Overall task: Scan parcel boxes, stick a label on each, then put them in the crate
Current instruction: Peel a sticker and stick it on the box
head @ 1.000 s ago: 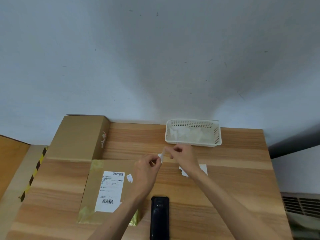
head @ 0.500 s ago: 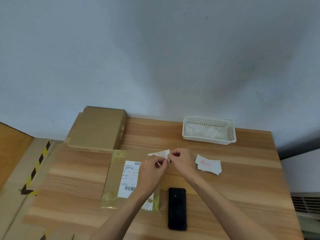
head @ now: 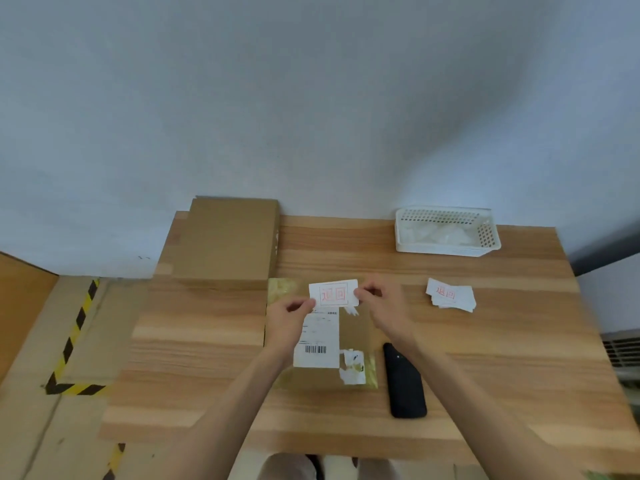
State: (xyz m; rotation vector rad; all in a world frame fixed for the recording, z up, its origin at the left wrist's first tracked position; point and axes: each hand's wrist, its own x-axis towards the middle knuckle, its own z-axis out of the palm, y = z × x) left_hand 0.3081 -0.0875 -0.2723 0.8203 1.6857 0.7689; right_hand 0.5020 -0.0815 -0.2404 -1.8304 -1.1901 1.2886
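White red-printed paper label [head: 333, 293] stretched between both pinches — left hand [head: 290, 315], right hand [head: 382, 304] — over flat brown cardboard parcel's [head: 356, 329] far end.

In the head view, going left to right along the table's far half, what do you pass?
Large cardboard box → red-stamped label pinched by left hand and right hand → stack of labels; white basket sits behind that stack.

Parcel-packing station, wooden table [head: 485, 341], cardboard boxes [head: 225, 244], hazard-striped floor tape [head: 78, 327], plain grey wall [head: 311, 98]
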